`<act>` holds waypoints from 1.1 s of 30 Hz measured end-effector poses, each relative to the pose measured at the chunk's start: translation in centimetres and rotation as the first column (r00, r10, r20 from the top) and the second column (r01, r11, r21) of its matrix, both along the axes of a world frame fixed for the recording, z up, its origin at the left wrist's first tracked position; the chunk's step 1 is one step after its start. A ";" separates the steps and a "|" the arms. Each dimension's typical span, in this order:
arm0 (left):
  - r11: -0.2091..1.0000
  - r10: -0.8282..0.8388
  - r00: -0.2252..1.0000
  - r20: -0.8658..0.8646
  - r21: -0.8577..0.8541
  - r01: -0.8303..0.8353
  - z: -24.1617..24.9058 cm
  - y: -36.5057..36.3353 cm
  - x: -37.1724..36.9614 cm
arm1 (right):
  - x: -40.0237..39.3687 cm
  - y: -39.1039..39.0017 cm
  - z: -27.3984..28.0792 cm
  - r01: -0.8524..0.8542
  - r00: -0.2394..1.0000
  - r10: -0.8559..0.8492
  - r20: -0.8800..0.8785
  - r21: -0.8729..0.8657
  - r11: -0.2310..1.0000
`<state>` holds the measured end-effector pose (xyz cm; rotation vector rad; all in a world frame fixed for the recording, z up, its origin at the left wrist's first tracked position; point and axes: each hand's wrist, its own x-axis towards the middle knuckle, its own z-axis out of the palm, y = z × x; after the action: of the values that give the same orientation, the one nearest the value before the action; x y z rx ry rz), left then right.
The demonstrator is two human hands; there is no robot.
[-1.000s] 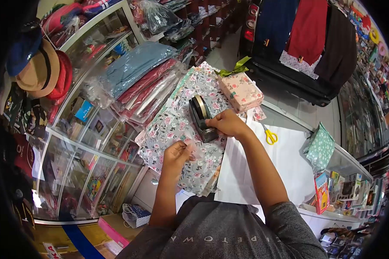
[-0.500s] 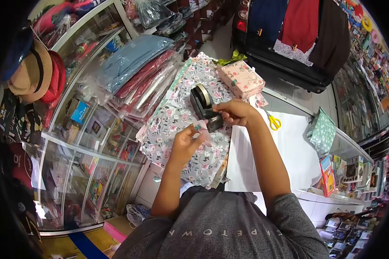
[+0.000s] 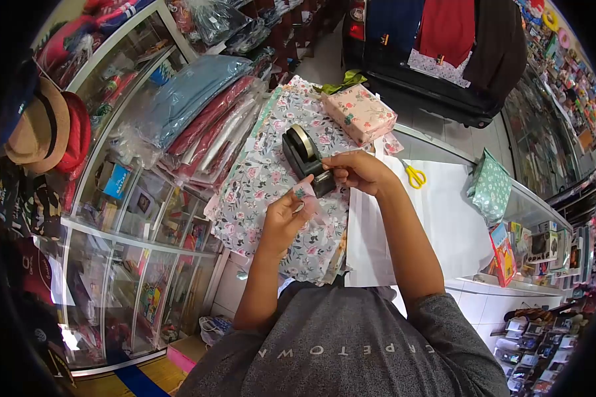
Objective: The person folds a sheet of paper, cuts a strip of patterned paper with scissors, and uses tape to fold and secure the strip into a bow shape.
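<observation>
Above a spread of grey rose-print wrapping paper [image 3: 251, 205], my left grip [image 3: 283, 218] is closed, thumb against fingers, on a small pink piece of patterned paper [image 3: 302, 191], just beside the near end of a black tape dispenser [image 3: 289, 152]. My right grip [image 3: 360, 173] is at the dispenser's right side, thumb and forefinger close to each other; I cannot tell how nearly they meet, or whether they have hold of any tape. The dispenser, a roll of tape [image 3: 301, 140] seated in its far end, rests on the rose-print sheets. Beyond my right grip sits a box wrapped in pink floral paper [image 3: 359, 114], a green ribbon [image 3: 345, 81] behind it. To the right, yellow-handled scissors [image 3: 416, 176] lie at the far edge of a large white sheet [image 3: 420, 235]. Farther right, a green floral-print package [image 3: 491, 185] lies on the glass-topped desk [image 3: 524, 204].
</observation>
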<state>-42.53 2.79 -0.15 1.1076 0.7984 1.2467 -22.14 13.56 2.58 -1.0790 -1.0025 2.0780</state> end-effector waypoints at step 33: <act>1.000 0.013 0.999 -0.047 -0.009 -0.014 0.0 0.0 0.1 | 0.5 -3.6 0.7 0.138 0.972 -0.176 0.157 0.227 0.964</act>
<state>-42.46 2.76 -0.19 1.1291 0.8477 1.2306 -21.64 9.93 3.26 -1.2032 -1.1566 1.7266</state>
